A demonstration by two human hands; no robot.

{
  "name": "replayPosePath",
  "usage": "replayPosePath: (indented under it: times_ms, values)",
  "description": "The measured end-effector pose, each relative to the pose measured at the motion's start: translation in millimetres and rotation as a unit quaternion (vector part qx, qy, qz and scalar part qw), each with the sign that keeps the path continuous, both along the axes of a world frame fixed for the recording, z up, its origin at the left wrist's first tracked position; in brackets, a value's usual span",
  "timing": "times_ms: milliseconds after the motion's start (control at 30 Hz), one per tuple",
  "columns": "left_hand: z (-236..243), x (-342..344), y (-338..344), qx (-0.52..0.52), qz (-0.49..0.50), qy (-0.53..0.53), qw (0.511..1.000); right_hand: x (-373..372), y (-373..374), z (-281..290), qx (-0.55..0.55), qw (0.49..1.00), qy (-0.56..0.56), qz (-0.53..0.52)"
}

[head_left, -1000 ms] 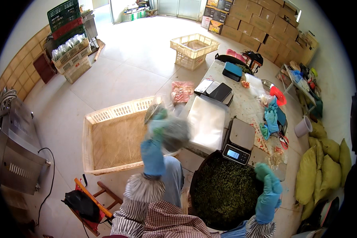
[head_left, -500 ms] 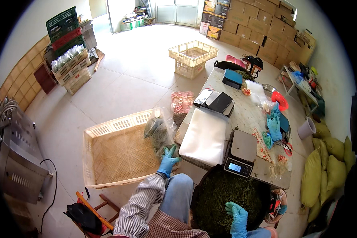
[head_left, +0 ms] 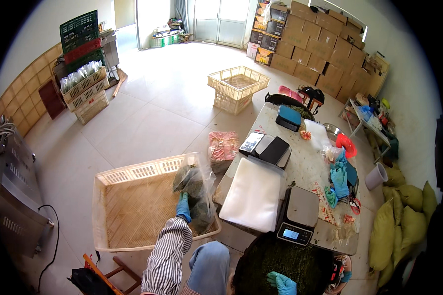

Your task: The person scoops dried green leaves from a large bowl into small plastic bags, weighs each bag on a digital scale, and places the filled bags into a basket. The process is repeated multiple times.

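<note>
Here, the left hand (head_left: 183, 207) — blue-gloved, fingers clamped on a clear bag of green leaves (head_left: 195, 189) — holds it over the shallow cream crate (head_left: 133, 172). The right hand (head_left: 282, 283) rests on the leaf heap (head_left: 285, 260), fingers loosely together.

blue-gloved left hand (head_left: 183, 206), cream crate (head_left: 133, 173)

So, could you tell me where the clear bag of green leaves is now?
The clear bag is in the left hand, low over the cream crate, left of the table.

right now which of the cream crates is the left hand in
The big flat crate nearest the person, where the left hand sets a clear bag; the others stand farther off.
</note>
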State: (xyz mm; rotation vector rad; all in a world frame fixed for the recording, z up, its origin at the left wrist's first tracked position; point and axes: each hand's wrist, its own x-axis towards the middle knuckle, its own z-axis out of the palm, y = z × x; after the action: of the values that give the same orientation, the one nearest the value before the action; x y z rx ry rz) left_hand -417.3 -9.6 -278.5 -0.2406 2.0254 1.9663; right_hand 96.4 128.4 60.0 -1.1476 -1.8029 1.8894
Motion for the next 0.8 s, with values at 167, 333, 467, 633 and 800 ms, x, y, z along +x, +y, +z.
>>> replayPosePath:
  times_ms: [167,333,467,633,800]
  values:
    - [35.8,14.9,18.6,0.101,-0.043,-0.155,0.982,4.9,-2.3,-14.8,-0.037,0.997,-0.05,-0.034]
    - [63.0,3.4,-17.9,-0.303,-0.065,0.075,0.948,-7.2,-3.6,-14.5,-0.004,1.0,-0.019,0.017]
    - [165.7,53.8,6.9,-0.047,0.07,0.186,0.979,22.5,-1.4,-9.4,0.054,0.997,-0.043,-0.026]
    - [348.4,165.9,53.5,-0.146,-0.172,0.644,0.731,44.2,-2.2,-30.5,-0.006,0.994,-0.067,-0.088]
    - [314.6,174.2,72.5,-0.369,-0.406,0.661,0.513,50.3,-20.9,-13.6,0.024,0.999,-0.01,-0.04]
